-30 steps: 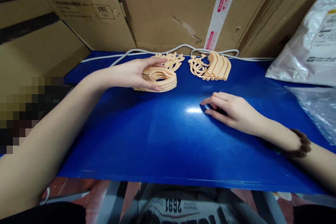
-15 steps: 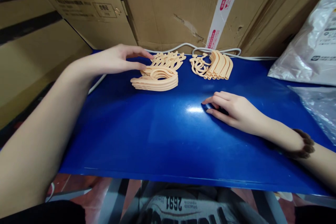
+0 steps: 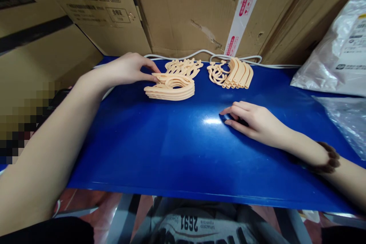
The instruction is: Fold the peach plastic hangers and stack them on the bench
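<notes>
A stack of curved peach plastic pieces [image 3: 171, 93], layered one on another, lies on the blue table. At its left end, the thumb and index finger of my left hand [image 3: 134, 69] pinch the tip of an upper piece; the other fingers are partly hidden behind. Just behind the stack is a cluster of wavy, hook-like peach pieces [image 3: 184, 68]. To the right sit thin peach hooks [image 3: 217, 74] beside a row of wider curved peach pieces [image 3: 238, 72]. My right hand [image 3: 251, 122] rests on the table, holding nothing, its thumb and index finger apart.
Cardboard boxes [image 3: 183, 15] stand along the back of the blue table [image 3: 160, 152]. A white cable [image 3: 197, 52] runs along the rear edge. On the right are a white plastic bag [image 3: 331, 61] and a clear plastic wrapper [image 3: 343, 118].
My left hand has come down slightly, and its thumb and index finger have closed on the left end of the stack's upper piece. My right hand stays in place.
</notes>
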The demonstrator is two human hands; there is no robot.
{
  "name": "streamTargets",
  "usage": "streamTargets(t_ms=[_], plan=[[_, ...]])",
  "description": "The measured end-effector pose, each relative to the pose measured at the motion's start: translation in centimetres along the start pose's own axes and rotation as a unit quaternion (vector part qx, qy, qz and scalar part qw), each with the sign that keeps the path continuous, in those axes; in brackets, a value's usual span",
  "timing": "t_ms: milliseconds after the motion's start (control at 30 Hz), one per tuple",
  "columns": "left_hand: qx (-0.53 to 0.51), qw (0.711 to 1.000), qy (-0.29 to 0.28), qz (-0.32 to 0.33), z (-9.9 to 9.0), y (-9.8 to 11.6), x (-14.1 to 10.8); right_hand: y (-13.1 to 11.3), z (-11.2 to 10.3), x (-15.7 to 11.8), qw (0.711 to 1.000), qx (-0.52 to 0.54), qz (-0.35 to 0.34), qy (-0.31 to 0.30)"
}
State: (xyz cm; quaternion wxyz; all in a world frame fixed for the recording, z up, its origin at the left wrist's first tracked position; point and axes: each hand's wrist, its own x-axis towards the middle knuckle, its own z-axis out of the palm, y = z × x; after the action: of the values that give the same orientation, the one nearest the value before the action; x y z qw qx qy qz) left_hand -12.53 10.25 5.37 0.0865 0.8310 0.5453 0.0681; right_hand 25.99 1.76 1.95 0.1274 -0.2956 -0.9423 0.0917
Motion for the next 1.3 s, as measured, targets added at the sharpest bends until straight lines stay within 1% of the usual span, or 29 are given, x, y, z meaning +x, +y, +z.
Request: streamTargets(t_ms=[200,467,667,767,933,1033,1300], plan=[[0.000,1.000,0.005,0.003,-0.1,-0.2,-0.2,0.0,-0.1,-0.1,1.000,0.002,0.001,-0.002],[0.028,0.999,-0.016,-0.019,0.0,0.1,0.0,-0.1,0.0,0.0,1.000,-0.005,-0.003,0.004],[0.034,0.999,-0.012,-0.022,-0.1,0.2,-0.1,-0.1,0.0,-0.1,1.000,-0.006,-0.001,0.002],[0.041,0.999,-0.014,-0.017,0.0,-0.1,-0.1,-0.1,0.0,-0.1,1.000,-0.006,-0.001,0.000],[0.082,0.996,-0.031,-0.011,0.4,-1.0,0.3,-0.1,0.0,-0.1,1.000,-0.005,-0.001,-0.002],[0.084,0.996,-0.035,-0.011,0.5,-1.1,0.4,0.0,0.0,-0.1,1.000,-0.006,-0.002,0.000],[0.078,0.996,-0.044,-0.015,0.5,-0.6,0.3,-0.1,0.0,0.0,1.000,-0.005,0.000,-0.001]])
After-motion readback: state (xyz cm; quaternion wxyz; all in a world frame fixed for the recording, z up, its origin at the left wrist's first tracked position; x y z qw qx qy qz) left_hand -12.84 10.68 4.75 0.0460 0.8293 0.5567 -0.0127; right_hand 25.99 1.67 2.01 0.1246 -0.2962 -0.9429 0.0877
